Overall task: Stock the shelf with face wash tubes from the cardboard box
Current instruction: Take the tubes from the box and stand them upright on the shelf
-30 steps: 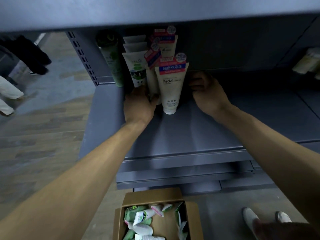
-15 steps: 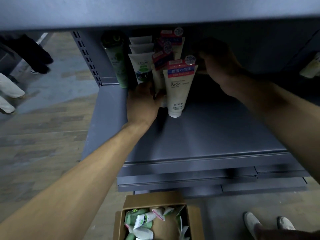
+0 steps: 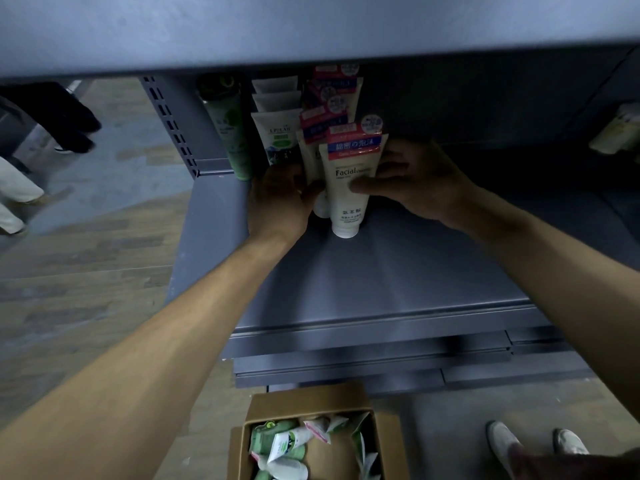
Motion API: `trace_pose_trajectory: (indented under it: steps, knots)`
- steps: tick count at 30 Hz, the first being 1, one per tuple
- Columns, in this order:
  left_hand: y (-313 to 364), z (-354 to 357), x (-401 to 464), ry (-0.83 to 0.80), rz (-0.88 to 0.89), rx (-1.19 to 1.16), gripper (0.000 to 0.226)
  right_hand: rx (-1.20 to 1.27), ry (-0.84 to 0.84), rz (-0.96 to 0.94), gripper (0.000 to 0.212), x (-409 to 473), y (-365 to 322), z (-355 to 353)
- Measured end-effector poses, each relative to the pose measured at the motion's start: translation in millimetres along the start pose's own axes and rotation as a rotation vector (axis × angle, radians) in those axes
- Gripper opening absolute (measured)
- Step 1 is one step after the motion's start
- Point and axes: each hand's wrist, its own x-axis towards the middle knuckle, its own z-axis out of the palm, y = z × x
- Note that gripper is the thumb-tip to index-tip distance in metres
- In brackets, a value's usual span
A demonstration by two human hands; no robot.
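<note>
Two hands are working at the far left corner of the grey shelf (image 3: 398, 271). The right hand (image 3: 412, 183) is gripping the front cream "Facial" face wash tube (image 3: 348, 188), thumb across its face, standing it cap-down. The left hand (image 3: 282, 199) is curling around the tube behind (image 3: 311, 157). Below the shelf's front edge, the cardboard box (image 3: 389, 441) is holding more tubes.

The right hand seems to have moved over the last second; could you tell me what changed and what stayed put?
The right hand reached deep toward the back of the shelf, then came forward again and now grips the front Facial tube, thumb across its label. The left hand stayed by the tube rows; the cardboard box is unmoved.
</note>
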Motion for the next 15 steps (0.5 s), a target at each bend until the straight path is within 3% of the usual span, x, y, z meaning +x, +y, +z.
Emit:
trace_pose_trajectory:
  steps: [15]
  knots:
    - [-23, -27, -15, -0.055, 0.070, 0.083, 0.034, -0.093, 0.046, -0.016, 0.036, -19, 5, -12]
